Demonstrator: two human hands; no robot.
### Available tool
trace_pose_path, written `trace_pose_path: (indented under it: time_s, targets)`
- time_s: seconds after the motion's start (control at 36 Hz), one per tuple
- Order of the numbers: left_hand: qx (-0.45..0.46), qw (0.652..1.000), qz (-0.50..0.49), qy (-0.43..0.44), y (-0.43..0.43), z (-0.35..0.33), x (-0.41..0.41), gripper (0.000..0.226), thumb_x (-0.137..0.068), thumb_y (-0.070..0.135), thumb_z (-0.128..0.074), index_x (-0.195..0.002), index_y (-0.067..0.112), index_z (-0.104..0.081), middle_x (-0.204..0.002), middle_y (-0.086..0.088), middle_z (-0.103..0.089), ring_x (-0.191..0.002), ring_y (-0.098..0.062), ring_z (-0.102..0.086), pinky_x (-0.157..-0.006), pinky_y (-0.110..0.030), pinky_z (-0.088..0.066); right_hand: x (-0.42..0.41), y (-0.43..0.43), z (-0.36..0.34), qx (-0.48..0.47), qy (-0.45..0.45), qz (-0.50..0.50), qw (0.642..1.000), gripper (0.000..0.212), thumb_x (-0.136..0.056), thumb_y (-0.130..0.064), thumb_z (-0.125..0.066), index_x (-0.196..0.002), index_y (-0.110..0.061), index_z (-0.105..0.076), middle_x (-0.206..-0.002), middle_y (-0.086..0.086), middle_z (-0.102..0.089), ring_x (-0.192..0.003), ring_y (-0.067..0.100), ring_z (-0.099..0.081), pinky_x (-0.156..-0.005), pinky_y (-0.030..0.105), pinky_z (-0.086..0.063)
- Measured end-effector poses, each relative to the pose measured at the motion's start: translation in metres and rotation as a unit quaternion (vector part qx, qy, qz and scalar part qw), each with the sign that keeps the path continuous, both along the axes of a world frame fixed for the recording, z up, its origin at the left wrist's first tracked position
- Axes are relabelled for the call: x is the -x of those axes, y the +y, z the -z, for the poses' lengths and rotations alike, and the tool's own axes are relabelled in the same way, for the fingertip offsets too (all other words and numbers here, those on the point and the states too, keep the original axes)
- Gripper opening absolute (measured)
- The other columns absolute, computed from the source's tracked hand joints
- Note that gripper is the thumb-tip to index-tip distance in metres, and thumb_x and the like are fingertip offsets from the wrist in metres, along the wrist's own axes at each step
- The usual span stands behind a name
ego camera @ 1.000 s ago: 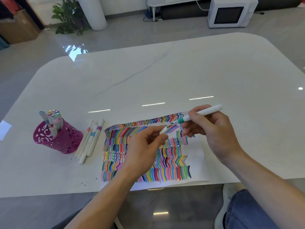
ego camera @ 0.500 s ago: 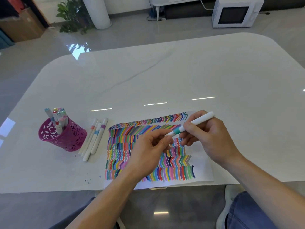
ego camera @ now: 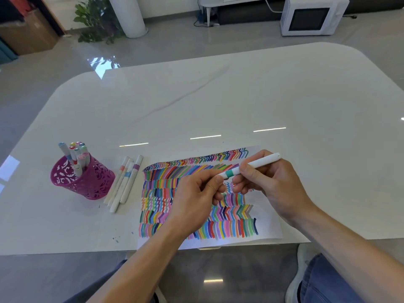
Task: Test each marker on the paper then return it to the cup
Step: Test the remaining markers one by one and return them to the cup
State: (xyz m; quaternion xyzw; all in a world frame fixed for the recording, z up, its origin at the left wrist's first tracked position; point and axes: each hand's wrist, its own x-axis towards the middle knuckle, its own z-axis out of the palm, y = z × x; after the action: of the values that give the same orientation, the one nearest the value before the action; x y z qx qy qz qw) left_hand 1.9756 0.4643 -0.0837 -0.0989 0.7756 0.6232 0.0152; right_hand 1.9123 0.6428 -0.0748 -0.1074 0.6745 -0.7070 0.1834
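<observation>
A glossy white stone-look table with rounded corners [ego camera: 262, 95] carries a sheet of white paper [ego camera: 270, 221] at its near edge, packed with short matte strokes and chevrons in many colours. Above the sheet, the right hand [ego camera: 269, 184] grips a slim white plastic marker with a teal band [ego camera: 260, 162], fingers curled round its smooth round barrel, the back end pointing up and to the right. The left hand [ego camera: 196, 200] pinches the small white cap [ego camera: 222, 175] between thumb and forefinger at the marker's lower end, just beside the teal band, its other fingers curled under. To the left stands a magenta cup with a pierced, lace-like wall [ego camera: 87, 182], holding a cluster of capped markers [ego camera: 76, 152] with pastel domed ends. Four loose white markers with coloured bands [ego camera: 125, 180] lie side by side between cup and paper, touching one another. Beyond the table, a white boxy microwave [ego camera: 312, 16] and a leafy green plant [ego camera: 96, 18] sit on the polished grey floor. A second ago the cap was held apart from the exposed teal tip; half a second ago the two were meeting; now the cap covers the tip, and the marker lies lower and closer to the left hand.
</observation>
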Motion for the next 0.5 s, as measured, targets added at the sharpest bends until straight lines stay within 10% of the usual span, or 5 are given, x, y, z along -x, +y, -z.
trace_pose_path:
  time_s: [0.5]
  targets:
    - [-0.124, 0.985, -0.117, 0.021, -0.012, -0.02, 0.004, 0.015, -0.093, 0.015, -0.067, -0.106, 0.015, -0.074, -0.09, -0.01, -0.075, -0.082, -0.018, -0.071, -0.078, -0.027, -0.058, 0.017, 0.006, -0.009, -0.027, -0.061, 0.074, 0.995, 0.021, -0.098, -0.024, -0.066, -0.106, -0.005, -0.065, -0.077, 0.014, -0.075, -0.064, 0.025, -0.07, -0.06, 0.031, -0.055]
